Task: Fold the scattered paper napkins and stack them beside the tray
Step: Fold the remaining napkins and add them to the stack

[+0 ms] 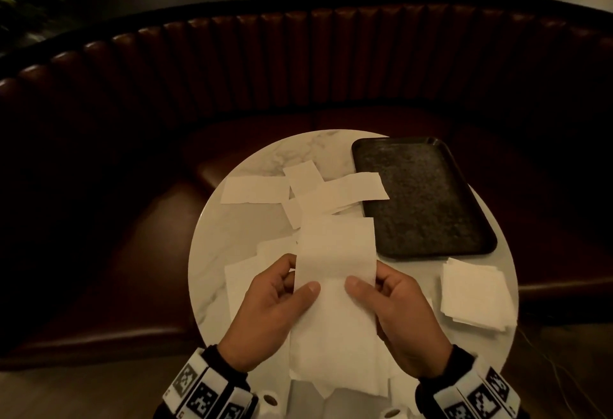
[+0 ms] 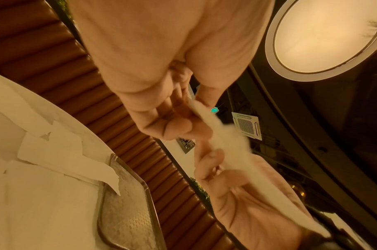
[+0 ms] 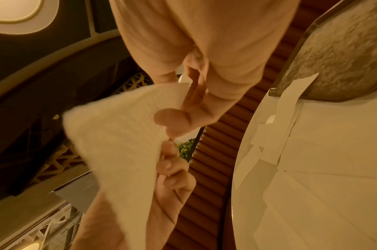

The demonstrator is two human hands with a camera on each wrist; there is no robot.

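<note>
A white paper napkin (image 1: 335, 252) is held up over the near middle of the round marble table (image 1: 232, 229). My left hand (image 1: 298, 276) pinches its left edge between thumb and fingers, and my right hand (image 1: 368, 279) pinches the right edge. The left wrist view shows the napkin (image 2: 226, 140) edge-on between both hands; in the right wrist view it (image 3: 119, 135) spreads out from my right thumb. Several unfolded napkins (image 1: 255, 189) lie scattered across the table; one (image 1: 351, 188) overlaps the left rim of the dark tray (image 1: 421, 199). A stack of folded napkins (image 1: 474, 296) sits just in front of the tray.
A curved brown leather bench (image 1: 298, 63) wraps round the far side of the table. More loose napkins (image 1: 335, 382) lie under my hands at the near edge. The tray holds nothing besides the overlapping napkin corner. The table's right edge passes close to the stack.
</note>
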